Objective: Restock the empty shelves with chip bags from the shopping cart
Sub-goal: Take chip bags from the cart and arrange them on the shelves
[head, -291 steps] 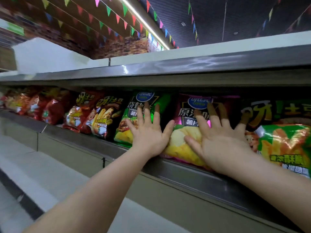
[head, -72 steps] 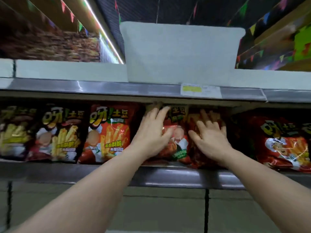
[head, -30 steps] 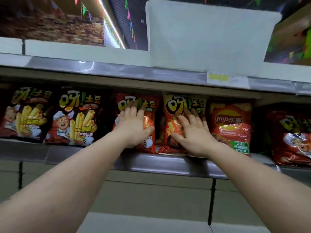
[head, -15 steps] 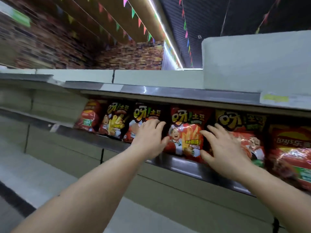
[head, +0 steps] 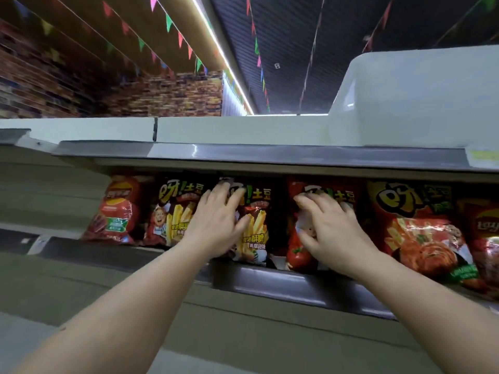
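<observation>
A row of chip bags stands upright on a shelf (head: pixel 283 284) with a grey metal front rail. My left hand (head: pixel 216 225) lies flat, fingers straight, against a dark fries bag (head: pixel 256 236), and it also overlaps the dark bag (head: pixel 172 211) to the left. My right hand (head: pixel 326 230) presses with spread, slightly bent fingers on a red tomato bag (head: pixel 297 255). A red Lay's bag (head: pixel 116 211) ends the row at the left. A red-and-green bag (head: pixel 421 233) stands to the right. The shopping cart is out of view.
The shelf above (head: pixel 243 152) overhangs the bags closely. Another red Lay's bag (head: pixel 486 233) sits at the right edge. Left of the row the shelf bay (head: pixel 40 201) holds no bags. A lower shelf surface (head: pixel 32 333) shows at the bottom left.
Both hands have shifted one bag to the left along the row since half a second ago. The view has swung left, showing the red Lay's bag at the row's end.
</observation>
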Tool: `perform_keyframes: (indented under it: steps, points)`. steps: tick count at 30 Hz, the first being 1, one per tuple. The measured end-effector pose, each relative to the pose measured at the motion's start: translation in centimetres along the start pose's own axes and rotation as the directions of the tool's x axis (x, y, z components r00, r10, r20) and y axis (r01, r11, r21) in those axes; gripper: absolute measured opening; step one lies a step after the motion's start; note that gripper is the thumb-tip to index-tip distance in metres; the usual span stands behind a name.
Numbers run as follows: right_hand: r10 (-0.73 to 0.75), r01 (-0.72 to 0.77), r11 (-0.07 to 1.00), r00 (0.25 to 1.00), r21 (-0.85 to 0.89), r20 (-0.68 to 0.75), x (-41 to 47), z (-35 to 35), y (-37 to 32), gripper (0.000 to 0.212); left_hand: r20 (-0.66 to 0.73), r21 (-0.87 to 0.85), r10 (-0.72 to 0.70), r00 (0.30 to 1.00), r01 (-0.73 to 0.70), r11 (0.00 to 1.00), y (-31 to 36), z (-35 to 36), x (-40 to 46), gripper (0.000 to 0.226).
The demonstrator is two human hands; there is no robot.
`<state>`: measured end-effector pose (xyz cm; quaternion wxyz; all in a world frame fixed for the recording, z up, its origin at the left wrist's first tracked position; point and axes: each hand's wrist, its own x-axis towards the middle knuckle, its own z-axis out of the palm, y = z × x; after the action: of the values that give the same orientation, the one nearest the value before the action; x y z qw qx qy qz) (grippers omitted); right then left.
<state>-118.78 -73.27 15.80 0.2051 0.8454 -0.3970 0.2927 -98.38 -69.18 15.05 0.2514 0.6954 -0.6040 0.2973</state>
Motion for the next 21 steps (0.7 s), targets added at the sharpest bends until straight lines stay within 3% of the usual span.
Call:
perform_keyframes:
  steps: [4, 6, 12, 17, 21]
  points:
    - [0.206, -0.202, 0.972, 0.978, -0.119, 0.021, 2.1, 2.6, -0.5, 0.072, 0.089, 0.015, 0.124, 0.988, -0.126, 0.992, 0.0, 3.3, 2.7, 0.069]
    - [0.237, -0.229, 0.955, 0.971, -0.188, 0.020, 2.4, 4.2, -0.3, 0.080, 0.095, 0.010, 0.135, 0.986, -0.137, 0.991, 0.5, 4.9, 3.5, 0.071]
    - [0.291, -0.284, 0.915, 0.957, -0.287, -0.021, 3.1, 5.8, 0.1, 0.076, 0.026, -0.040, 0.158, 0.987, -0.157, 0.987, 1.1, 6.6, 4.0, 0.072]
    - [0.295, -0.293, 0.919, 0.955, -0.262, -0.034, 2.9, 5.8, -0.4, 0.088, 0.038, -0.064, 0.173, 0.984, -0.170, 0.983, 0.9, 6.2, 3.5, 0.070]
    - [0.309, -0.297, 0.943, 0.949, -0.153, 0.064, 2.5, 4.5, -0.3, 0.069, 0.020, -0.061, 0.210, 0.977, -0.208, 0.976, 0.2, 5.9, 2.6, 0.071]
